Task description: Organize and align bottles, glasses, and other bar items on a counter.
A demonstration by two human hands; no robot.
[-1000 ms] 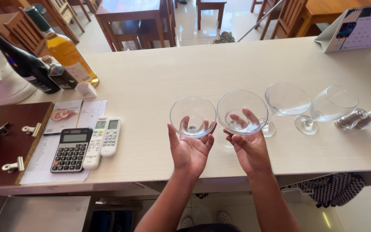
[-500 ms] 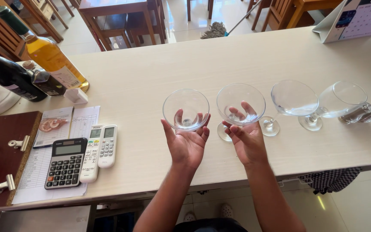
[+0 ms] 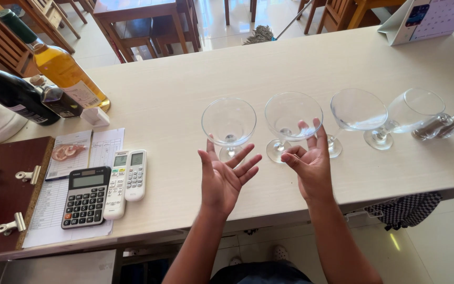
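2 open, empty hands (image 3: 227, 176) (image 3: 308, 160) before 4 upright glasses.
Left-hand glass (image 3: 229, 123) just beyond left palm; second glass (image 3: 292, 118) beyond right fingers, stems vertical.

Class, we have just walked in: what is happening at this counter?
A person stands at a pale counter with both hands open, palms up. The left hand and right hand hold nothing; each sits just before one of four empty stemmed glasses, the nearest two upright. Bottles, a calculator and remotes lie left.
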